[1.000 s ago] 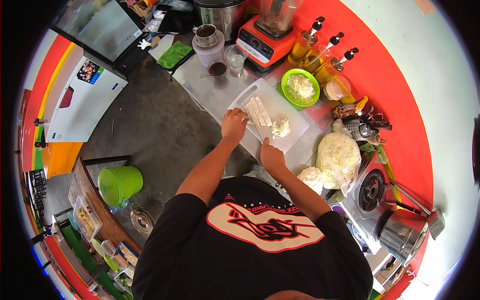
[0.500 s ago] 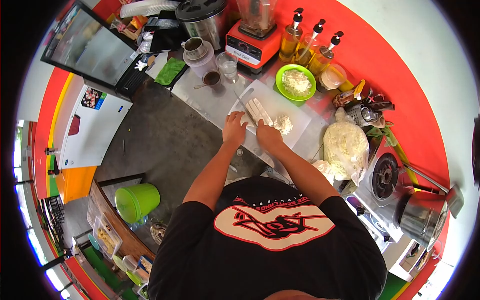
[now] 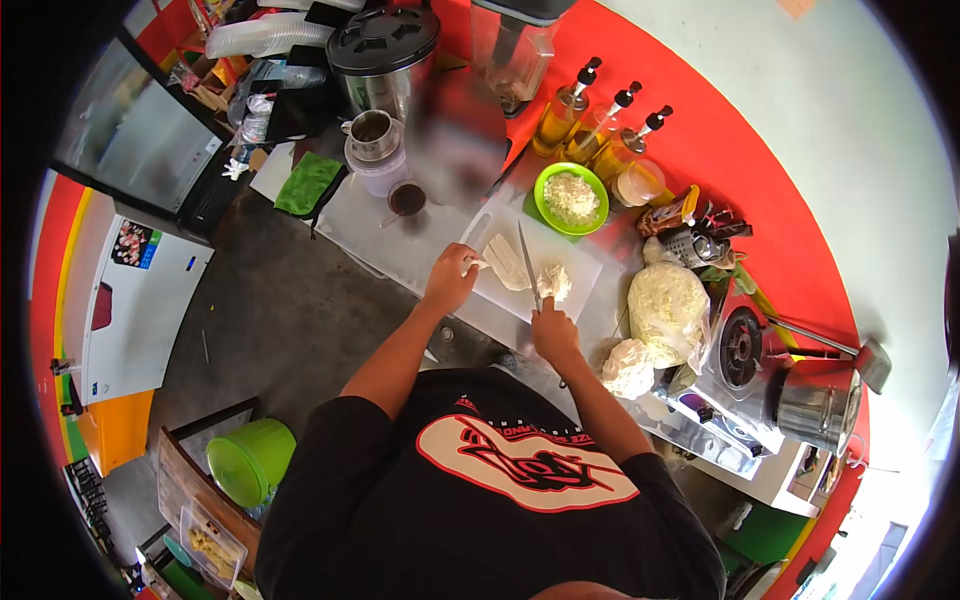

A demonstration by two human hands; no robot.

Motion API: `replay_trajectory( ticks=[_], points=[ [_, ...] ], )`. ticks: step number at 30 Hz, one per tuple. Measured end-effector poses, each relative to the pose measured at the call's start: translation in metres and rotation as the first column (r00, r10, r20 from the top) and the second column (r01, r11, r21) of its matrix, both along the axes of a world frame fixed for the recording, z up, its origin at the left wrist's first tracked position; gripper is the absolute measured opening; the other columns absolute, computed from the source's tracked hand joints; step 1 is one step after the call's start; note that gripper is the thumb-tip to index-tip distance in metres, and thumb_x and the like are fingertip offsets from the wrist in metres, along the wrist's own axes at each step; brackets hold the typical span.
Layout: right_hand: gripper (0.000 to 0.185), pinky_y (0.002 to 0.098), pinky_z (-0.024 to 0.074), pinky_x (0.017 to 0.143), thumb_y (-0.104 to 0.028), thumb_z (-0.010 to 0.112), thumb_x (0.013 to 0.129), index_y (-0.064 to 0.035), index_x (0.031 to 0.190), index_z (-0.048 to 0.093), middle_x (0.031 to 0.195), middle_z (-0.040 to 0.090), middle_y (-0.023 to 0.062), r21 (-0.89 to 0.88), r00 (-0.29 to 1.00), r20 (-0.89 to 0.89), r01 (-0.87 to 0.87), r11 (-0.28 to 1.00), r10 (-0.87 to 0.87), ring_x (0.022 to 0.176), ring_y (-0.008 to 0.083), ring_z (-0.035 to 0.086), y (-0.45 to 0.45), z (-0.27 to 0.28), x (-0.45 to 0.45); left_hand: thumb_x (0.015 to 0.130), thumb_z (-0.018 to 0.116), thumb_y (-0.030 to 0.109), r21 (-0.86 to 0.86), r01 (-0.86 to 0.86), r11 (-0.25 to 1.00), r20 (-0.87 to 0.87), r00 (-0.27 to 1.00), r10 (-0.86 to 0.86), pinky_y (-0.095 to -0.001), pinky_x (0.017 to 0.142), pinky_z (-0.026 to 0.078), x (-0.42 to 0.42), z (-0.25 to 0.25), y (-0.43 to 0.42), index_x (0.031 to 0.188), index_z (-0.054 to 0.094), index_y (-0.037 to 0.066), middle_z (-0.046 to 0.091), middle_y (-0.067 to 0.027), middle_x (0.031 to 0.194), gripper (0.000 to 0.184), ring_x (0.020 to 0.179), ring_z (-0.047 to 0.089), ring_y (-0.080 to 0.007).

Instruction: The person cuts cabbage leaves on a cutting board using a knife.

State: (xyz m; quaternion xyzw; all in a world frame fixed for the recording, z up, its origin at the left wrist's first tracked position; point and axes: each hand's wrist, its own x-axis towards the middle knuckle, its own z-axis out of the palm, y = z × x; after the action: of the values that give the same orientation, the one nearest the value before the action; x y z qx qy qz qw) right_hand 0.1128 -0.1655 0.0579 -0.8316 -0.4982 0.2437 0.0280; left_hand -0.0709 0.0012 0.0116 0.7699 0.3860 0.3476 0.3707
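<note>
A white cutting board (image 3: 580, 262) lies on the metal table. On it are pale strips (image 3: 507, 262) side by side and, to their right, a small heap of shredded white pieces (image 3: 555, 283). My left hand (image 3: 453, 275), at the board's left edge, pinches a small pale piece (image 3: 476, 264). My right hand (image 3: 553, 328) is closed round the handle of a knife (image 3: 529, 262), whose blade points away from me between the strips and the heap. Beyond the board stands a green bowl (image 3: 571, 199) of shredded white food.
Pump bottles (image 3: 560, 118) stand behind the bowl. A dark cup (image 3: 406, 199) is left of the board. To the right are a bag of shreds (image 3: 668, 312), a stove burner (image 3: 741, 347) and a pot (image 3: 818, 405). A blurred patch hides the blender's base.
My left hand has lifted off the strips and moved left with a small piece. The knife has moved right, away from the strips' left side. The camera view has shifted.
</note>
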Motion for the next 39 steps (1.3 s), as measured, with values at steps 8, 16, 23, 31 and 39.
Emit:
replay_trajectory(
  ticks=[8,16,23,31,39],
  points=[
    [0.034,0.0612,0.0515,0.082,-0.031,0.050,0.103,-0.0004,0.115,0.044,0.095,0.067,0.0356,0.029,0.963,-0.099,0.256,0.966,-0.252,0.091,0.0550,0.066,0.036,-0.011,-0.075,0.087,0.067,0.011,-0.265,0.151,0.952,0.049,0.989,-0.143,-0.0432,0.083,0.052,-0.031,0.004,0.027,0.097,0.063,0.000,0.069,-0.0164,0.094,0.016,0.090,0.066,-0.0367],
    [0.032,0.0607,0.0521,0.082,-0.030,0.051,0.102,-0.0013,0.114,0.044,0.095,0.068,0.0338,0.106,0.935,-0.123,0.346,0.932,-0.333,0.092,0.0532,0.066,0.069,-0.015,-0.102,0.088,0.070,0.013,-0.291,0.208,0.934,0.024,0.977,-0.210,-0.0330,0.063,0.048,-0.045,0.006,0.040,0.105,0.065,0.000,0.069,-0.0140,0.093,0.022,0.070,0.063,-0.0223],
    [0.033,0.0631,0.0490,0.073,-0.030,0.056,0.100,-0.0010,0.111,0.046,0.085,0.066,0.0338,0.230,0.937,-0.099,0.350,0.908,-0.336,0.083,0.0550,0.063,0.011,-0.022,-0.102,0.088,0.070,0.013,-0.107,0.330,0.938,0.154,0.938,-0.312,-0.0344,0.068,0.051,-0.021,0.013,0.038,0.103,0.067,-0.001,0.071,-0.0156,0.095,0.020,0.079,0.067,-0.0273],
    [0.034,0.0625,0.0502,0.074,-0.036,0.058,0.099,-0.0044,0.111,0.051,0.087,0.067,0.0324,0.167,0.918,-0.101,0.395,0.904,-0.382,0.083,0.0536,0.065,-0.036,-0.020,-0.083,0.088,0.074,0.021,-0.061,0.496,0.866,-0.046,0.865,-0.499,-0.0436,0.085,0.050,0.023,0.007,0.011,0.103,0.071,0.003,0.072,-0.0150,0.096,0.023,0.094,0.065,-0.0342],
    [0.032,0.0625,0.0492,0.077,-0.033,0.058,0.098,-0.0032,0.109,0.052,0.092,0.066,0.0344,0.223,0.868,-0.062,0.493,0.841,-0.492,0.088,0.0546,0.063,-0.045,-0.022,-0.049,0.088,0.073,0.023,0.029,0.503,0.864,-0.235,0.844,-0.483,-0.0458,0.087,0.043,0.060,0.004,-0.005,0.105,0.072,0.010,0.073,-0.0098,0.096,0.021,0.095,0.063,-0.0306]
  ],
)
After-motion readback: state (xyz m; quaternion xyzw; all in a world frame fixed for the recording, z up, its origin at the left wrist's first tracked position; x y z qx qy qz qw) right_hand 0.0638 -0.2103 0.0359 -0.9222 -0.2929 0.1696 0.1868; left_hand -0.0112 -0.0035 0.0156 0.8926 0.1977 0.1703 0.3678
